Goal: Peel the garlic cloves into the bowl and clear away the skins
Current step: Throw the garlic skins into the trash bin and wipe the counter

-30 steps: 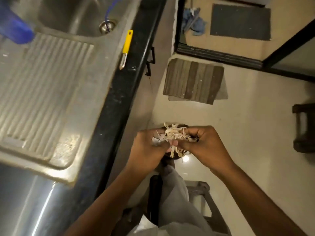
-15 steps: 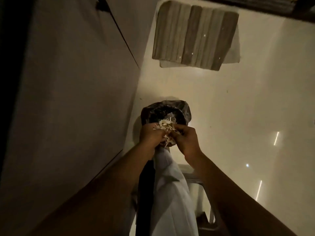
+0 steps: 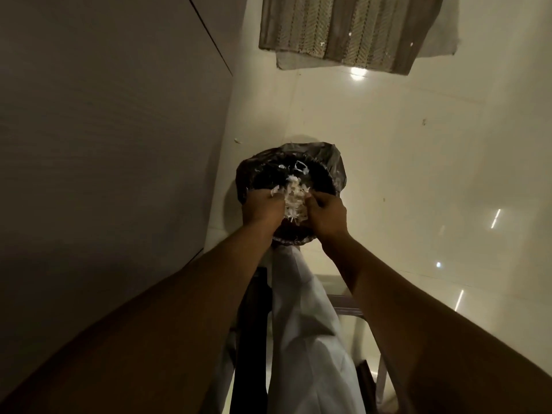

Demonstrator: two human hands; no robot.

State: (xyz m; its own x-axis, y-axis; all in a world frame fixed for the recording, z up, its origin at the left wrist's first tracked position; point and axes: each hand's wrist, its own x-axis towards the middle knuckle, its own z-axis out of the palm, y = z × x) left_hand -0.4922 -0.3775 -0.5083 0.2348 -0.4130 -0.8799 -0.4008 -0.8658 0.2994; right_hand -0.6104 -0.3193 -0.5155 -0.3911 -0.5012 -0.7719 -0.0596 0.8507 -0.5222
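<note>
The left hand (image 3: 263, 209) and right hand (image 3: 327, 213) are cupped together, fingers curled round a wad of garlic skins (image 3: 294, 198). They hold it directly over the bag-lined bin (image 3: 336, 171) on the floor, likely so loose flakes drop inside.

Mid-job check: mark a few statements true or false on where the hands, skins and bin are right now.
1. Both the left hand and the right hand grip one clump of garlic skins between them. True.
2. The clump is held over a sink. False: it is over the bin on the floor.
3. The bin is lined with a dark bag, and a few pale scraps already lie inside. True.
4. The bin stands on the striped floor mat. False: the mat lies apart from it, farther from the person.
5. A small pale scrap lies on the floor outside the bin, to its left. True.
</note>
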